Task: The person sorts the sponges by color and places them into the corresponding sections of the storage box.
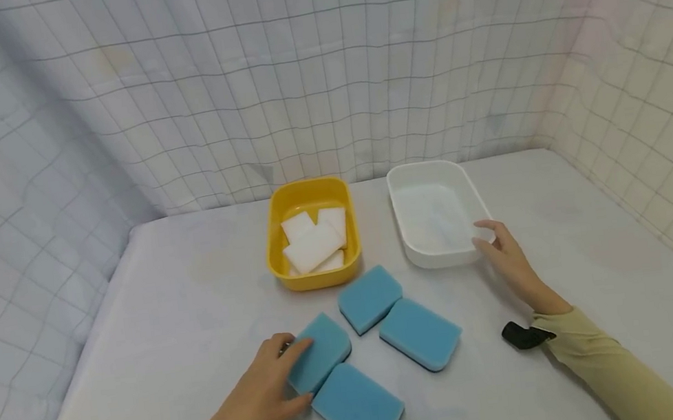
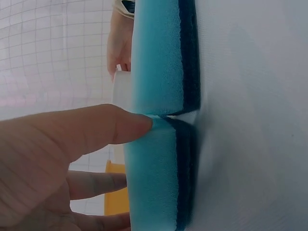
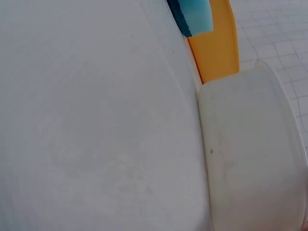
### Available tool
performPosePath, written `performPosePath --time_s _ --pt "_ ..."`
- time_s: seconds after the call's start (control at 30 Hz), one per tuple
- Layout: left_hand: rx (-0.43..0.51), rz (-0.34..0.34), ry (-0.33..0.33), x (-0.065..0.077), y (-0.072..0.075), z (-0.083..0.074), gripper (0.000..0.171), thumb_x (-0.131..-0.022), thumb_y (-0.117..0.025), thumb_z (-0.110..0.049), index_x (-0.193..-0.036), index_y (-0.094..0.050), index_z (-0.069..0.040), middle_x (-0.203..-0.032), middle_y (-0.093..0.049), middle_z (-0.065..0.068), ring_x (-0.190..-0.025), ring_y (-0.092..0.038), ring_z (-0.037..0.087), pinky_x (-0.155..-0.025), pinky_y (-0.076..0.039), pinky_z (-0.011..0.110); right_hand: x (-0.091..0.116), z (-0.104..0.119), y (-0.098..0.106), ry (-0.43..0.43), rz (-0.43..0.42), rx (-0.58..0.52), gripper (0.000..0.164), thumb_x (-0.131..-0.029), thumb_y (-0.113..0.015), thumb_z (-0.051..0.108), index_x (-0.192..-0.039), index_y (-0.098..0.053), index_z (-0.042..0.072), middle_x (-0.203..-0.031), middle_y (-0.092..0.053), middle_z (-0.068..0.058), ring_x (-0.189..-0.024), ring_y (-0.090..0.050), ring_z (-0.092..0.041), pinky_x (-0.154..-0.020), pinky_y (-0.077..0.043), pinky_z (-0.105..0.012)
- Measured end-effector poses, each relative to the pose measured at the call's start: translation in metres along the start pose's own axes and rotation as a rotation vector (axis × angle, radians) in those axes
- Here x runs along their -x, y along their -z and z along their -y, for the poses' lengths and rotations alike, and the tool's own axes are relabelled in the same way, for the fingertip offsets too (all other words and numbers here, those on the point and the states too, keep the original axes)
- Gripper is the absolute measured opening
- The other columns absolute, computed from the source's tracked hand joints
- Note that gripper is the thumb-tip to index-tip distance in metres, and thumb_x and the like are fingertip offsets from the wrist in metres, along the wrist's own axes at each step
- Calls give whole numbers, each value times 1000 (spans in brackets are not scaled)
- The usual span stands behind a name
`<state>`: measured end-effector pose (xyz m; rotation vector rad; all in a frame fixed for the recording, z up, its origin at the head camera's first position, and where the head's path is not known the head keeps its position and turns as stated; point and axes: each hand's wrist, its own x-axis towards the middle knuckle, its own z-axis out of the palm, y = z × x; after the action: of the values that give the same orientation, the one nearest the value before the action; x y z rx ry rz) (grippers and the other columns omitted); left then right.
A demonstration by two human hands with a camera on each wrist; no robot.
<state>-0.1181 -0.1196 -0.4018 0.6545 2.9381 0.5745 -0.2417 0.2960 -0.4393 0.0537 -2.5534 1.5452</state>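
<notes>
Four-cornered light-blue sponges with a dark scouring layer underneath lie on the table. My left hand [image 1: 263, 388] holds one blue sponge [image 1: 325, 351] between thumb and fingers; it lies flat. In the left wrist view the thumb [image 2: 110, 126] rests at its edge, by the seam with a second sponge [image 1: 359, 407]. Two more sponges, one farther back [image 1: 371, 297] and one to the right [image 1: 420, 333], lie close together. My right hand [image 1: 509, 263] has fingers and thumb curved over the near right corner of a white plastic tub [image 1: 442, 260], mostly out of its own wrist view.
A yellow tub [image 1: 320, 281] at the back holds several white sponge-like blocks [image 1: 313, 246]. The white tub stands to its right. A grid-patterned curtain [image 1: 310, 88] encloses the white-covered table [image 1: 196, 288]. A black band [image 1: 525, 335] sits at the right wrist.
</notes>
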Motion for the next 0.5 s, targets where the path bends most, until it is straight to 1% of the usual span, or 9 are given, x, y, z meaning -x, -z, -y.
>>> performPosePath --time_s 0.1,0.2,0.27,0.37,0.5 --pt "8 -28 -16 0 1 1 66 -73 -78 -24 -132 -51 -11 -126 -48 10 -113 -48 21 -90 -51 37 -2 1 1 -17 13 -1 46 -98 -47 26 -138 -36 6 -72 -36 3 -61 -35 -4 -57 -36 -22" --pt "0 -72 -62 0 2 4 63 -71 -79 -23 -128 -55 -11 -121 -51 7 -109 -49 17 -86 -51 35 -2 2 2 -36 24 6 47 -98 -47 25 -139 -35 7 -72 -36 2 -60 -35 -5 -56 -36 -22" --pt "-3 -96 -78 1 2 6 60 -71 -79 -23 -126 -57 -12 -119 -52 4 -107 -49 15 -85 -51 33 -2 2 2 -40 28 10 47 -97 -48 25 -139 -35 7 -71 -36 2 -59 -35 -5 -54 -36 -23" --pt "4 -115 -82 2 3 10 57 -70 -79 -23 -123 -59 -14 -118 -53 1 -106 -49 12 -84 -51 31 -1 1 3 -39 33 26 47 -97 -48 26 -139 -35 8 -70 -37 2 -57 -35 -6 -53 -36 -24" --pt "27 -134 -77 3 9 12 56 -69 -80 -23 -121 -61 -13 -115 -54 -1 -104 -50 11 -83 -52 30 -1 0 3 -35 39 50 47 -98 -47 29 -138 -36 8 -71 -37 0 -58 -35 -7 -53 -36 -24"
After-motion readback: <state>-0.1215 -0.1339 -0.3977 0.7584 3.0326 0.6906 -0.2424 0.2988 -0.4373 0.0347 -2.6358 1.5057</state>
